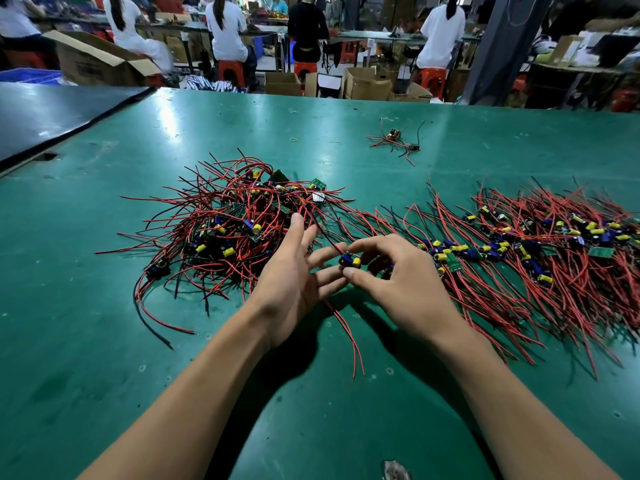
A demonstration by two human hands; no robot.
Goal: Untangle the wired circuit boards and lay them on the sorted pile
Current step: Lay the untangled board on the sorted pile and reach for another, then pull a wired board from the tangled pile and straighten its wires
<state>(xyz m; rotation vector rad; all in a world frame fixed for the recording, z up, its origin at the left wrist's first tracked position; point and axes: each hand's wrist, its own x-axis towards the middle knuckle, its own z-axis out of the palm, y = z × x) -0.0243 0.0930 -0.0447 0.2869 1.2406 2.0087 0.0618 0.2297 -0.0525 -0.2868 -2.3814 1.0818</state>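
Observation:
A tangled heap of small circuit boards (235,216) with red and black wires lies left of centre on the green table (86,341). To the right, the sorted pile (540,244) spreads out in a row, wires pointing the same way. My right hand (394,275) pinches one small board (349,260) with blue and yellow capacitors between thumb and forefinger. Its red wires trail down toward me and up into the heap. My left hand (298,268) is beside it with fingers spread and straight, touching the wires.
A small separate bunch of wired boards (394,142) lies farther back on the table, with a rubber band (293,139) near it. A dark mat (52,112) covers the far left corner. Beyond the table, people sit on red stools among cardboard boxes.

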